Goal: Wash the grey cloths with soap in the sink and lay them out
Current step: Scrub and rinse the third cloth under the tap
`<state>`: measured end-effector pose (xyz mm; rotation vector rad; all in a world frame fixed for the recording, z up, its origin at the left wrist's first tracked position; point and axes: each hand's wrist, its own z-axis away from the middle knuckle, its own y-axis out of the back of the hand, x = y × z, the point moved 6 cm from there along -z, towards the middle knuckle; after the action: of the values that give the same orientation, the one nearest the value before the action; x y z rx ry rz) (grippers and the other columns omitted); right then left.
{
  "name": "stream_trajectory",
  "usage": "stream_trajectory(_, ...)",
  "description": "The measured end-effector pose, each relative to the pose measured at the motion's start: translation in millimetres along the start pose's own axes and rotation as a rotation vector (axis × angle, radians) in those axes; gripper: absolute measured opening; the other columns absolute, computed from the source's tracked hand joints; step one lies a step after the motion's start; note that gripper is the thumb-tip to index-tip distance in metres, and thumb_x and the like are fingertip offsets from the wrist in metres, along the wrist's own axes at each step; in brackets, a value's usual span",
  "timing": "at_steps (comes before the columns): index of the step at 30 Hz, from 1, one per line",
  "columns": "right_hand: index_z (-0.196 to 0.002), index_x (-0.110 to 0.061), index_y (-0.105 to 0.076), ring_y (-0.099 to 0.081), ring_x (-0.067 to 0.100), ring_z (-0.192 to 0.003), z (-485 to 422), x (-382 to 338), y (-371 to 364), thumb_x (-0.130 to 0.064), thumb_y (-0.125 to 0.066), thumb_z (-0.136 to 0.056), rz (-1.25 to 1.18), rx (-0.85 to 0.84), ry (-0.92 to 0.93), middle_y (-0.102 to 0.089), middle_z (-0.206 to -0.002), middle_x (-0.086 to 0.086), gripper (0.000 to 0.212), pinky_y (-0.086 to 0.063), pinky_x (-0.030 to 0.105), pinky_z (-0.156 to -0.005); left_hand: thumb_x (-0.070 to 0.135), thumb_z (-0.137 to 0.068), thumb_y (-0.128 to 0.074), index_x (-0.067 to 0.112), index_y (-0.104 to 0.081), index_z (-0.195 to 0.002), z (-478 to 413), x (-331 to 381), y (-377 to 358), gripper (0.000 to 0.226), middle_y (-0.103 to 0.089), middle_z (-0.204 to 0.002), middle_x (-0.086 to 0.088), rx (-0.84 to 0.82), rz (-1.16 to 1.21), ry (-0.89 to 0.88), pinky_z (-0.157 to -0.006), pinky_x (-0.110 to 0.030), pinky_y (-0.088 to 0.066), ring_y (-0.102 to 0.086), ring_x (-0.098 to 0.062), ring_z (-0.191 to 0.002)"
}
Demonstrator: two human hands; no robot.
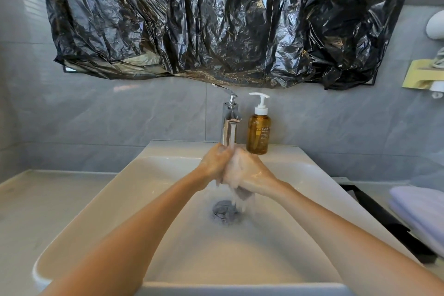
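Observation:
Both hands meet under the running tap (230, 125) over the white sink (120, 199). My left hand (215, 162) and my right hand (246, 169) are pressed together, curled round a bunched, soapy grey cloth (243, 193). Only the cloth's lower end shows, hanging below my right hand, with water and foam streaming off it toward the drain (223, 209). An amber soap bottle (259, 132) with a white pump stands on the sink's back ledge, just right of the tap.
Folded pale cloths (418, 211) lie on a black tray (384, 218) at the right of the sink. A pale countertop (36, 211) stretches to the left. Black plastic sheeting (216, 19) hangs on the wall above the tap.

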<state>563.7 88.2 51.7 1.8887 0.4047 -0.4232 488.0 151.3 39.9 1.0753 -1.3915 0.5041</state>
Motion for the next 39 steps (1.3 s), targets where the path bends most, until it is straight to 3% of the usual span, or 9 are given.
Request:
stream_trajectory(4, -0.134, -0.017, -0.038, -0.062, 0.026, -0.103, -0.7, 2.0, -5.6, -0.031, -0.056, -0.092, 0.101, 0.025, 0.007, -0.061, -0.114, 0.006, 0.047, -0.052, 0.038, -0.085, 0.038, -0.101, -0.039, 0.006, -0.046, -0.118, -3.3, -3.7, -1.4, 0.037, -0.052, -0.098, -0.004, 0.073, 0.000, 0.041, -0.066, -0.027, -0.047, -0.054, -0.018, -0.084)
stream_trajectory(9, -0.145, -0.018, -0.015, -0.064, 0.022, -0.073, 3.5, -1.8, -9.0, -0.035, -0.048, -0.097, 0.169, -0.043, 0.020, -0.063, -0.103, 0.009, 0.061, -0.054, 0.034, -0.065, 0.049, -0.099, -0.035, 0.002, -0.052, -0.112, -6.6, -7.6, 4.0, 0.052, -0.062, -0.103, -0.019, 0.152, -0.065, 0.010, -0.064, -0.030, -0.048, -0.062, -0.030, -0.091)
stream_trajectory(14, -0.131, -0.017, -0.026, -0.050, 0.020, -0.072, 7.4, -7.6, -3.2, -0.025, -0.048, -0.094, 0.316, -0.007, 0.110, -0.055, -0.114, 0.010, 0.044, -0.039, 0.032, -0.064, 0.040, -0.102, -0.037, 0.003, -0.055, -0.086, -9.7, -12.8, 11.8, 0.044, -0.061, -0.071, -0.015, 0.157, 0.189, 0.079, -0.042, -0.028, -0.050, -0.061, -0.021, -0.053)
stream_trajectory(20, -0.119, -0.028, -0.038, -0.051, 0.011, -0.059, -7.2, 5.9, -1.0, -0.004, -0.043, -0.090, -0.475, 0.156, 0.007, -0.057, -0.092, 0.016, 0.038, -0.038, 0.016, -0.046, 0.039, -0.098, -0.050, 0.017, -0.042, -0.110, -2.9, -10.8, 25.4, 0.026, -0.056, -0.099, -0.007, 0.254, 0.551, 0.183, -0.064, -0.038, -0.056, -0.060, -0.022, -0.086)
stream_trajectory(22, -0.125, -0.020, -0.041, -0.050, 0.013, -0.046, -7.8, 9.2, -1.5, -0.008, -0.040, -0.096, -0.750, 0.121, -0.148, -0.055, -0.065, 0.016, 0.032, -0.034, 0.018, -0.040, 0.041, -0.097, -0.049, 0.022, -0.042, -0.112, -3.3, -4.4, 24.6, 0.025, -0.056, -0.105, -0.007, 0.220, 0.547, 0.118, -0.073, -0.038, -0.055, -0.059, -0.022, -0.094)
stream_trajectory(24, -0.126, -0.018, -0.045, -0.054, 0.012, -0.047, -6.8, 8.4, -0.8, -0.023, -0.038, -0.100, -0.880, 0.124, -0.239, -0.055, -0.067, 0.014, 0.027, -0.036, 0.018, -0.041, 0.039, -0.100, -0.043, 0.025, -0.044, -0.114, -1.9, 1.5, 19.1, 0.019, -0.057, -0.111, -0.009, 0.169, 0.411, 0.017, -0.077, -0.034, -0.054, -0.059, -0.018, -0.093)
stream_trajectory(29, -0.112, -0.023, -0.050, -0.064, 0.020, -0.086, -11.6, 4.8, -1.2, -0.042, -0.040, -0.101, -0.497, 0.367, -0.157, -0.061, -0.104, 0.009, 0.024, -0.056, 0.034, -0.064, 0.039, -0.105, -0.026, 0.015, -0.039, -0.126, 3.6, 0.0, -3.8, 0.035, -0.058, -0.083, -0.007, 0.043, 0.199, -0.031, -0.058, -0.030, -0.050, -0.056, -0.015, -0.062)
stream_trajectory(34, -0.096, -0.017, -0.054, -0.062, 0.023, -0.084, -6.1, 11.1, -0.4, -0.034, -0.038, -0.101, -0.265, 0.387, -0.196, -0.063, -0.091, 0.006, 0.024, -0.055, 0.039, -0.071, 0.047, -0.103, -0.024, 0.015, -0.042, -0.119, 11.9, -2.8, -7.9, 0.041, -0.058, -0.091, -0.007, 0.038, 0.008, 0.050, -0.042, -0.019, -0.042, -0.055, -0.017, -0.063)
stream_trajectory(39, -0.091, -0.011, -0.062, -0.057, 0.011, -0.067, -1.3, 9.2, 5.2, -0.028, -0.033, -0.104, -0.126, 0.346, -0.080, -0.059, -0.074, 0.000, 0.036, -0.039, 0.018, -0.059, 0.044, -0.103, -0.027, 0.008, -0.052, -0.103, 9.2, 0.4, -3.6, 0.044, -0.064, -0.085, -0.012, 0.058, -0.200, 0.000, -0.043, -0.024, -0.045, -0.060, -0.025, -0.064)
